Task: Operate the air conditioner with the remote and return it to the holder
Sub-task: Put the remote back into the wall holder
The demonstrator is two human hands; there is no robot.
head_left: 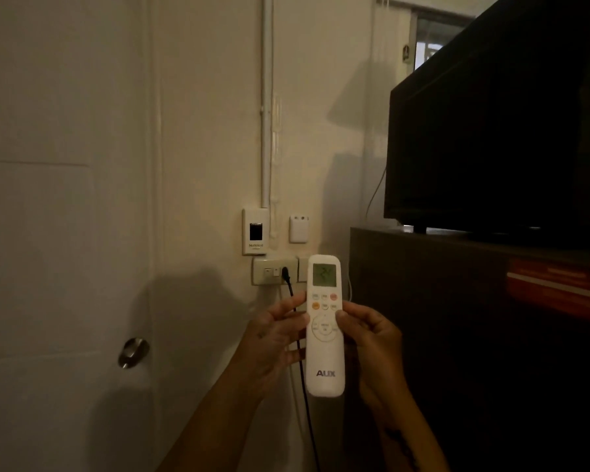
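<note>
A white remote (325, 362) marked AUX stands upright in front of the wall, its small green display lit at the top. My left hand (276, 338) grips its left edge. My right hand (375, 338) holds the right edge, thumb resting on the buttons beside the round pad. A small white holder (299, 229) is fixed to the wall just above the remote and stands empty. The air conditioner is out of view.
A white door with a metal knob (133, 352) fills the left. A wall switch box (254, 231) and a socket plate (273, 271) with a black cable plugged in sit behind the remote. A dark cabinet (423, 301) carrying a black TV (491, 131) stands at the right.
</note>
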